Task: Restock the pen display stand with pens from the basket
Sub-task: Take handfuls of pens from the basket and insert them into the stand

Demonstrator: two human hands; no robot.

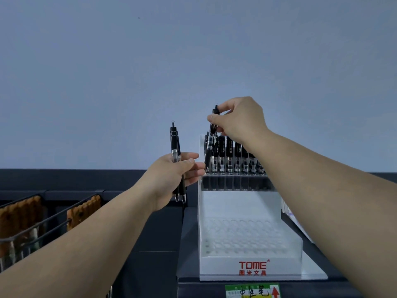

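Note:
A white tiered pen display stand (250, 261) with red TOME lettering sits on a dark shelf. Its top tier holds a row of black pens (229, 157); the lower tiers show open holes. My left hand (171, 179) grips a small bundle of black pens (175, 147) upright, just left of the stand. My right hand (238, 119) pinches a single black pen (211, 136) by its upper end, tip down over the left end of the top row. The basket is out of view.
Wire racks (43, 220) with brown items hang at the lower left. A green and white price label (252, 291) sits on the shelf edge below the stand. A plain grey wall fills the background. More goods (287, 209) show to the stand's right.

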